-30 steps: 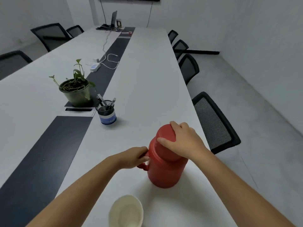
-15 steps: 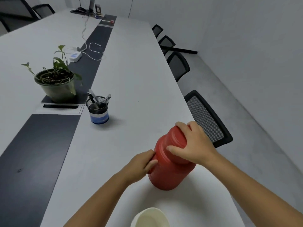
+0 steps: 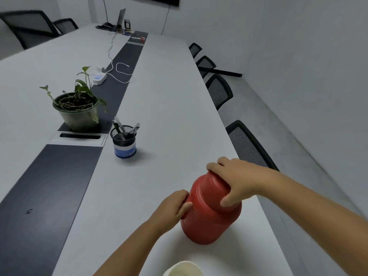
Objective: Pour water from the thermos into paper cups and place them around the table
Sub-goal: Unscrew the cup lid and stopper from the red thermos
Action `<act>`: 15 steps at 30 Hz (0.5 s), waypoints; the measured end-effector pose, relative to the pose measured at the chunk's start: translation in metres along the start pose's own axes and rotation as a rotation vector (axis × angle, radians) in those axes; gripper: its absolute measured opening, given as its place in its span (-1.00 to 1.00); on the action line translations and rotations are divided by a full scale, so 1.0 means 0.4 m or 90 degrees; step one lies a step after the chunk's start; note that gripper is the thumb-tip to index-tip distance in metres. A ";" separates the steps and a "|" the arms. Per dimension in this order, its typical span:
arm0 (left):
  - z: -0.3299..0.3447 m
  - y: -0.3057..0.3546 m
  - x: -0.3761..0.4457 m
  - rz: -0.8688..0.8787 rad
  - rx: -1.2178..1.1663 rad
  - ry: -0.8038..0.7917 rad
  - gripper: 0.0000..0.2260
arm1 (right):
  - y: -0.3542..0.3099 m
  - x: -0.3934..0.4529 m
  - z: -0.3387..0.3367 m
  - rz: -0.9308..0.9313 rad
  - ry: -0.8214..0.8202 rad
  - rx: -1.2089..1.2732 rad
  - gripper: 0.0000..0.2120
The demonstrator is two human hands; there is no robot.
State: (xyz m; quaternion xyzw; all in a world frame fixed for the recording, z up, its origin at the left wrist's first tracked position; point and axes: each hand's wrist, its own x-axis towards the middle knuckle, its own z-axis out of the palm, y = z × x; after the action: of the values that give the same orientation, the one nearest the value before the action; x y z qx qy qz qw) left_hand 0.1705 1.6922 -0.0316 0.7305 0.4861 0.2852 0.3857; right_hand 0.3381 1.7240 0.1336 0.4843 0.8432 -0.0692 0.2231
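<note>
A red thermos (image 3: pixel 209 214) stands on the white surface (image 3: pixel 169 116) near its right edge, close to the person and leaning slightly in the wide-angle view. The right hand (image 3: pixel 239 182) lies over the thermos's domed red lid (image 3: pixel 211 188), fingers curled round the far side of it and the thumb pressed against the near side, so the lid is gripped from above. The left hand (image 3: pixel 173 206) is at the thermos's left side, fingers curled in against the shoulder of the body; the handle it appears to hold is hidden behind the hand, so the exact grip cannot be made out. Both forearms reach in from the bottom of the view.

Just in front of the thermos, at the bottom edge of the frame, the rim of a white paper cup (image 3: pixel 184 269) shows, standing apart from the thermos; whether it holds anything cannot be told.

Farther along the surface, a black mesh pen holder (image 3: pixel 123 141) with a blue and white band holds several pens. Beside it, to the left, a potted plant (image 3: pixel 76 109) sits on the dark strip (image 3: pixel 49 186) that runs down the middle of the surface. Beyond the plant lie a white power strip (image 3: pixel 99 78) and a looped white cable (image 3: pixel 121 71). A laptop (image 3: pixel 121 17) stands at the far end. Black mesh chairs (image 3: pixel 249 144) line the right side of the surface.
</note>
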 end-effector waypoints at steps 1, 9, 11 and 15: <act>0.001 -0.002 -0.001 -0.001 -0.010 0.003 -0.85 | 0.012 -0.011 -0.007 -0.063 -0.013 -0.016 -0.27; 0.004 0.001 0.001 -0.027 -0.043 0.016 -0.81 | 0.011 -0.011 0.036 0.102 0.040 0.094 -0.22; 0.009 -0.001 0.000 -0.033 -0.044 0.018 -0.89 | 0.028 -0.017 0.009 0.019 -0.008 0.125 -0.27; 0.013 -0.007 0.002 -0.031 -0.054 0.020 -0.87 | 0.046 -0.030 -0.004 -0.049 -0.063 0.218 -0.35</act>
State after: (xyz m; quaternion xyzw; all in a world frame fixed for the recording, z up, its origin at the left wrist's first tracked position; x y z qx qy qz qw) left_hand 0.1736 1.6921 -0.0367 0.6968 0.4972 0.3076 0.4155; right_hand 0.3584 1.7245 0.1423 0.4787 0.8249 -0.2439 0.1759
